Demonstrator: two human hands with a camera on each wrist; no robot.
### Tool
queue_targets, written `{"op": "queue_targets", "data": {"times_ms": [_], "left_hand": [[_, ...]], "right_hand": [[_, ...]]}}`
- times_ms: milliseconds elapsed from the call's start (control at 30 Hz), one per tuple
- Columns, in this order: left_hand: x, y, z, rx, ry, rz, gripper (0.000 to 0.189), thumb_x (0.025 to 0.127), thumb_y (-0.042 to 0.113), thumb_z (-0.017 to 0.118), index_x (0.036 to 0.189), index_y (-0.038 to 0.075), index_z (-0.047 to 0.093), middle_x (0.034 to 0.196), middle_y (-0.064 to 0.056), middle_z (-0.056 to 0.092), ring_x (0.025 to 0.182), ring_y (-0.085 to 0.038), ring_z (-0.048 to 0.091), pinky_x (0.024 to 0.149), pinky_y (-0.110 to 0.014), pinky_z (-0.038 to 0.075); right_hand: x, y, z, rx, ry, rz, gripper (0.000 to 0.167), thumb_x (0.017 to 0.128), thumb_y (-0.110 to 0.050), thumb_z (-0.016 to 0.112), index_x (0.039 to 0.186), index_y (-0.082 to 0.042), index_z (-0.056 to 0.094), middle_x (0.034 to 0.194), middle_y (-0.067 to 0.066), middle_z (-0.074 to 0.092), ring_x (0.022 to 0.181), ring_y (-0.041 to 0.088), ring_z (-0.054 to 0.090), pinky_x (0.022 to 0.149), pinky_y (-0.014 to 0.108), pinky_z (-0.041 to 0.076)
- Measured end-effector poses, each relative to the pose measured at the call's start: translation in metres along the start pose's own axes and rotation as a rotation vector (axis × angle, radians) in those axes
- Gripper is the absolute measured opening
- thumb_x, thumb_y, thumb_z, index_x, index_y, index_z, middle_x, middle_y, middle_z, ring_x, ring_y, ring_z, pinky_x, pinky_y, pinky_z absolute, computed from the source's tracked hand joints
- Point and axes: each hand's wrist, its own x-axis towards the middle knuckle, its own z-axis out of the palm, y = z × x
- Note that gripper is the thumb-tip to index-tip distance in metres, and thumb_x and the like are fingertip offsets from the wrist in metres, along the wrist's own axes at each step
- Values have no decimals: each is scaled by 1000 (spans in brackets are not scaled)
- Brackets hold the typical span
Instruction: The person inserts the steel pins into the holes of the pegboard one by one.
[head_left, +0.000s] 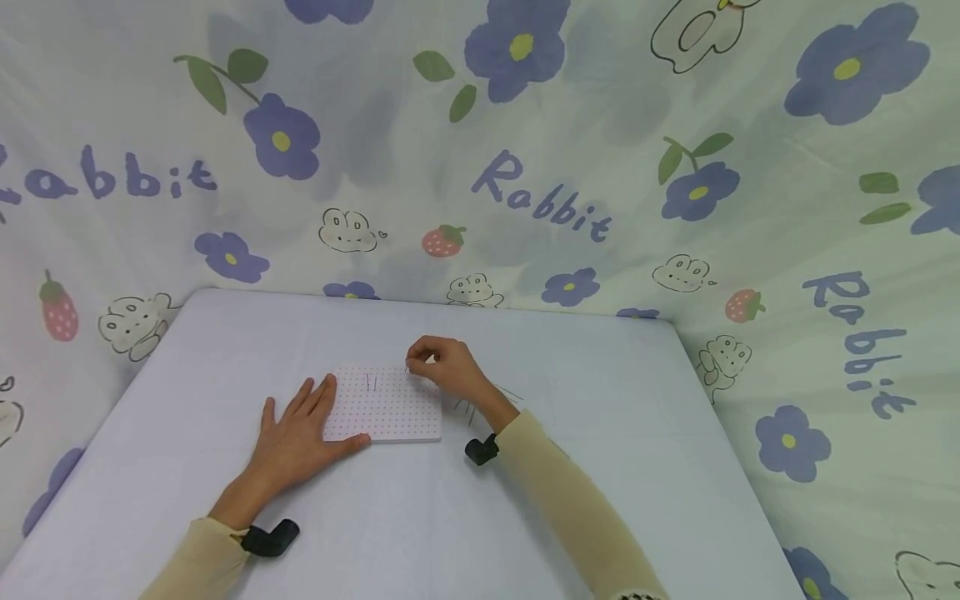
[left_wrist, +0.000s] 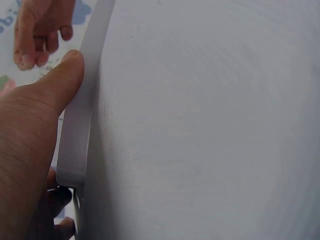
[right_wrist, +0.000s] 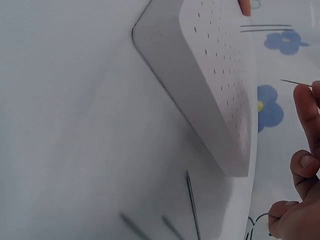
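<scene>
A white board (head_left: 382, 421) dotted with rows of small holes lies on the table. My left hand (head_left: 296, 442) rests at its left side with fingers spread, the thumb (left_wrist: 67, 75) against the board's front edge. Over the far right part of the board, my right hand (head_left: 450, 367) pinches a thin metal needle (right_wrist: 295, 82) between thumb and fingertips. In the right wrist view the needle's pointed end sticks out from the fingertips. Two needles (head_left: 371, 382) stand upright side by side in the board's holes, left of the right hand.
Several loose needles (head_left: 467, 408) lie on the white tabletop (head_left: 405, 517) right of the board, partly under the right forearm; one needle (right_wrist: 193, 207) is close to the board's side. A printed cloth (head_left: 390, 150) hangs behind the table and along its sides.
</scene>
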Motion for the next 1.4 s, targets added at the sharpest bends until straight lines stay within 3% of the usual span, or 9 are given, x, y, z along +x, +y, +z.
{"op": "queue_targets", "data": {"times_ms": [433, 633, 933, 1167, 1400], "left_hand": [[0, -3, 0, 0, -1, 5, 126, 77, 89, 51, 160, 0, 17, 163, -23, 25, 151, -45, 17, 110, -77, -6], [0, -1, 0, -2, -6, 3, 126, 77, 89, 50, 159, 0, 17, 163, -24, 25, 151, -45, 17, 109, -78, -6], [0, -1, -1, 2, -6, 4, 125, 78, 88, 51, 159, -1, 18, 163, -23, 25, 151, -45, 17, 110, -77, -6], [0, -2, 1, 2, -11, 1, 126, 77, 89, 50, 159, -1, 17, 163, -24, 25, 151, -45, 16, 110, -77, -7], [1, -2, 1, -2, -10, -2, 126, 77, 89, 50, 160, 0, 16, 163, -24, 24, 152, -45, 16, 109, -77, -7]], "right_hand": [[22, -15, 24, -109, -56, -11, 5, 95, -32, 71, 97, -29, 75, 87, -17, 65, 83, 8, 57, 70, 21, 44], [29, -16, 33, -155, -62, -23, 6, 96, -36, 70, 98, -32, 74, 85, -20, 63, 81, 4, 56, 70, 22, 43], [33, -17, 39, -196, -50, -1, 4, 96, -38, 69, 98, -36, 73, 86, -22, 63, 83, 4, 57, 82, 30, 41], [35, -16, 43, -244, -37, -5, 4, 95, -38, 70, 98, -38, 73, 83, -25, 62, 81, 2, 57, 104, 50, 39], [36, -19, 44, -262, -41, 7, 4, 95, -39, 70, 98, -38, 72, 83, -25, 61, 81, 2, 57, 108, 52, 36]]}}
